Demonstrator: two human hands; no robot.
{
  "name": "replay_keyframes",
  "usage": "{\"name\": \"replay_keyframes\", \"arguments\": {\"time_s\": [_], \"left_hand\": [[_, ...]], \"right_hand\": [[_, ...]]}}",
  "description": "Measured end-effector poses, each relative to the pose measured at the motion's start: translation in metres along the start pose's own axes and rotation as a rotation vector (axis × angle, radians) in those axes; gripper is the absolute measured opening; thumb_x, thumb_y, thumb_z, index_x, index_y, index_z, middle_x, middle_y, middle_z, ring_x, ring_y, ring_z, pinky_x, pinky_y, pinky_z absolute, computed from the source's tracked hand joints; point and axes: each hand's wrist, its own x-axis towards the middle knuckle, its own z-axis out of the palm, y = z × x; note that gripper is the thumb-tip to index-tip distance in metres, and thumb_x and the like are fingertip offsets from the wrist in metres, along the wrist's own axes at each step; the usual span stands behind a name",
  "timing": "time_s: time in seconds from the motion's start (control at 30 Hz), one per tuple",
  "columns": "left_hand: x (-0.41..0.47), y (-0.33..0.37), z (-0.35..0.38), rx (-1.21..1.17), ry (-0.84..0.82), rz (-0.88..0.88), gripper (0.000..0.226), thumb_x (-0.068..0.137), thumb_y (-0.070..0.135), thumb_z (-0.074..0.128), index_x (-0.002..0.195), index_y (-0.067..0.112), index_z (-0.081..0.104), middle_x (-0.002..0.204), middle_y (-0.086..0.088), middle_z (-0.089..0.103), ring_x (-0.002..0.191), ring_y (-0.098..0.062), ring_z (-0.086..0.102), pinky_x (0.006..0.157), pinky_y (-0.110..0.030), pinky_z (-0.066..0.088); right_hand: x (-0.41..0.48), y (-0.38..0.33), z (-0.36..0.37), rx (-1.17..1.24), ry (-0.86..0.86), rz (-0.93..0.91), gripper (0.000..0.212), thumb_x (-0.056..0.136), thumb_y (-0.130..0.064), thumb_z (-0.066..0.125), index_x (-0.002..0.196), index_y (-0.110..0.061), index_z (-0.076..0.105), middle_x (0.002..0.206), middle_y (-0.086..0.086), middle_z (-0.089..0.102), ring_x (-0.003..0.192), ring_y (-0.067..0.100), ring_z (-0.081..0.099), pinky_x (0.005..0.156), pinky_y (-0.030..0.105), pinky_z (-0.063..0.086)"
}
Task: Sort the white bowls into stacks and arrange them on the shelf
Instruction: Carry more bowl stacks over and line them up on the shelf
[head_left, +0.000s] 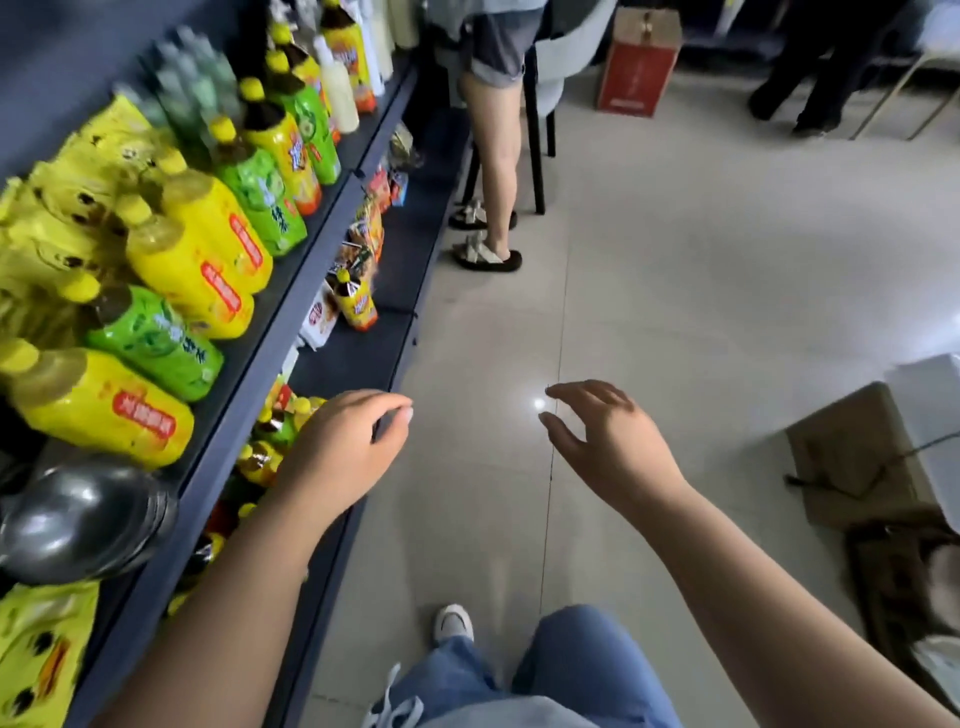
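Left hand (343, 447) is hovering at centre frame, just past the front edge of the shelf (283, 312). Fingers are curling loosely downward and gripping nothing.

Right hand (608, 441) is hanging over the floor (675, 260) to the right of centre. Fingers are spreading apart, thumb standing away from them, nothing held. The two hands are sitting apart from each other.

The shelf is running diagonally from lower left to the top centre of the frame. White bowls: cannot tell where they are lying from this view. A stack of metal bowls (78, 525) is sitting on the shelf at lower left. Yellow bottles (197, 260) and green bottles (156, 343) are crowding the shelf above them.

A lower shelf (363, 353) is carrying snack packets and one bottle.

A white shoe (453, 622) and blue jeans (582, 665) are showing at the bottom centre.

Another person's legs (493, 156) are standing at the upper centre, beside a red carton (636, 67). A cardboard box (857, 452) is sitting at the right edge.
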Motion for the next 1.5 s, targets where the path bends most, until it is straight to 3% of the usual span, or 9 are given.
{"name": "replay_keyframes", "arguments": {"time_s": [0.27,0.43,0.57,0.73,0.93,1.03,1.1,1.23,1.5], "left_hand": [[0.123,0.042,-0.001,0.056,0.186,-0.054,0.023,0.09,0.015,0.055,0.106,0.005,0.068,0.111,-0.009,0.067,0.106,-0.025,0.058,0.083,-0.02,0.035],[0.169,0.069,-0.025,0.075,0.344,-0.168,0.032,0.087,0.026,0.051,0.099,0.004,0.07,0.103,-0.013,0.069,0.097,-0.029,0.061,0.079,-0.029,0.043],[0.188,0.068,-0.051,0.147,0.459,-0.275,0.033,0.086,0.025,0.051,0.098,0.003,0.071,0.1,-0.013,0.07,0.094,-0.029,0.063,0.077,-0.025,0.043],[0.216,0.057,-0.087,0.203,0.592,-0.364,0.025,0.088,0.021,0.055,0.098,0.005,0.071,0.099,-0.013,0.069,0.091,-0.029,0.061,0.07,-0.022,0.036],[0.277,0.008,-0.139,0.299,0.693,-0.385,0.027,0.087,0.024,0.052,0.096,0.007,0.071,0.1,-0.009,0.071,0.097,-0.028,0.062,0.078,-0.023,0.034],[0.319,-0.023,-0.168,0.265,0.744,-0.385,0.026,0.088,0.024,0.053,0.097,0.006,0.07,0.102,-0.009,0.07,0.098,-0.027,0.062,0.08,-0.024,0.035],[0.345,-0.041,-0.183,0.235,0.746,-0.372,0.024,0.089,0.021,0.054,0.097,0.006,0.07,0.102,-0.009,0.07,0.098,-0.026,0.062,0.081,-0.025,0.037],[0.391,-0.081,-0.211,0.225,0.706,-0.425,0.022,0.091,0.019,0.052,0.103,0.011,0.069,0.109,-0.003,0.068,0.103,-0.02,0.059,0.084,-0.027,0.04],[0.446,-0.146,-0.255,0.348,0.468,-0.635,0.032,0.094,0.036,0.044,0.114,0.019,0.062,0.121,0.0,0.061,0.109,-0.019,0.052,0.091,-0.031,0.041]], "right_hand": [[0.153,0.039,-0.033,0.05,0.023,-0.211,0.031,0.089,-0.024,0.057,0.117,-0.011,0.062,0.12,0.006,0.062,0.119,0.022,0.05,0.092,0.028,0.039],[0.242,0.035,-0.05,0.061,-0.004,-0.482,0.024,0.084,-0.02,0.061,0.101,-0.004,0.068,0.099,0.015,0.069,0.095,0.032,0.063,0.082,0.034,0.049],[0.305,0.006,-0.053,0.087,-0.051,-0.734,0.026,0.078,-0.021,0.057,0.09,-0.002,0.07,0.084,0.014,0.071,0.078,0.031,0.068,0.071,0.035,0.053],[0.372,-0.049,-0.043,0.129,-0.136,-0.921,0.032,0.085,-0.025,0.06,0.107,-0.003,0.066,0.105,0.014,0.068,0.1,0.031,0.061,0.082,0.033,0.046],[0.455,-0.121,-0.033,0.166,-0.08,-1.095,0.031,0.086,-0.023,0.061,0.105,0.001,0.066,0.103,0.017,0.068,0.1,0.032,0.062,0.079,0.033,0.048],[0.502,-0.163,-0.026,0.172,-0.028,-1.157,0.027,0.083,-0.022,0.06,0.091,0.002,0.068,0.089,0.017,0.07,0.085,0.032,0.065,0.071,0.026,0.043],[0.528,-0.188,-0.024,0.167,-0.05,-1.123,0.027,0.087,-0.024,0.059,0.098,-0.001,0.067,0.096,0.016,0.069,0.092,0.032,0.061,0.077,0.033,0.045],[0.58,-0.225,-0.017,0.206,-0.042,-1.087,0.032,0.09,-0.028,0.056,0.112,-0.007,0.063,0.115,0.01,0.064,0.111,0.026,0.055,0.089,0.033,0.042],[0.668,-0.28,0.022,0.238,-0.14,-1.08,0.028,0.088,-0.027,0.058,0.107,-0.007,0.065,0.109,0.01,0.066,0.104,0.025,0.058,0.085,0.03,0.042]]}}
